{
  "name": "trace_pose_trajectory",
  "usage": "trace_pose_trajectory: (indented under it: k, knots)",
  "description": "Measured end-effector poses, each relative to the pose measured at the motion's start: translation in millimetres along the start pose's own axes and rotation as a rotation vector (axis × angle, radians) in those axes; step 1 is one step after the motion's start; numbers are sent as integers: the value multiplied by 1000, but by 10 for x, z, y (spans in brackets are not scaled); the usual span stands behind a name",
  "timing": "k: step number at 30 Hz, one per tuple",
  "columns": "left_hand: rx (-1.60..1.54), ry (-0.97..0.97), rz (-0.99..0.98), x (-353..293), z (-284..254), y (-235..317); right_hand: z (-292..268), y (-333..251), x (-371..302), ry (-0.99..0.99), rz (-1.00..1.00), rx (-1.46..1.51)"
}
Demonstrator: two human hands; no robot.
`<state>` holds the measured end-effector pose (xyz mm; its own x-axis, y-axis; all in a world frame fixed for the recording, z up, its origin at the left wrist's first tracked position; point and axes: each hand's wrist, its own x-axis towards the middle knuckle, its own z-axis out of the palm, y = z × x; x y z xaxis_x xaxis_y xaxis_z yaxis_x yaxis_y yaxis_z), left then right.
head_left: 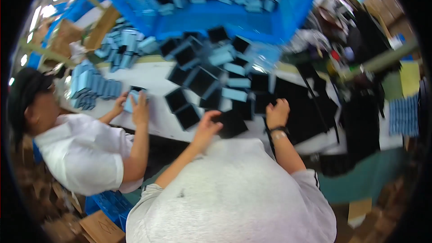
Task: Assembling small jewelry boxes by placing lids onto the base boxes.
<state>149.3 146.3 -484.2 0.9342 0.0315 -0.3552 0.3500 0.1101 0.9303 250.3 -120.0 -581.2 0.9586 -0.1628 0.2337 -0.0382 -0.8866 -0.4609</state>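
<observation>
A flat black square piece point(232, 124) lies on the table in front of me. At its left edge is my left hand point(207, 130), thumb and forefinger apart, slightly blurred. My right hand point(278, 116), with a dark band at the wrist, has its fingers curled together beside another black piece point(263, 102); what they pinch, if anything, is hidden. Ahead lies a loose heap of black-faced, light-blue-edged blocks point(201, 81). Several show a light-blue side upward, such as the blue block point(234, 94).
A large blue crate point(216, 28) of similar blocks stands behind the heap. On the left, a co-worker in white point(85, 148) holds a light-blue block point(131, 101) near stacked blue pieces point(90, 83). Black sheets point(306, 108) cover the white table point(166, 126) on the right.
</observation>
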Motion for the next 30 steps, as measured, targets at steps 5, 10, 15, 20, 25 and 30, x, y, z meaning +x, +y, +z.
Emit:
trace_pose_trajectory:
  k: [5,10,15,20,25,30]
  knots:
    - [-34,-3,108,106,49,-441,39,128,-74,-137,-82,24]
    - [14,-57,48,-122,242,-156,40,607,-227,-305,315,320]
    - [184,185,382,-91,88,-105,949,1776,78,-255,-326,15]
    - [342,327,335,-120,-275,-159,32,169,109,-183,-71,444]
    - [247,39,-18,-148,-18,163,-1034,-733,-43,-124,-42,600]
    - [194,-105,-33,-239,317,251,-1357,-1135,-281,-212,-152,847]
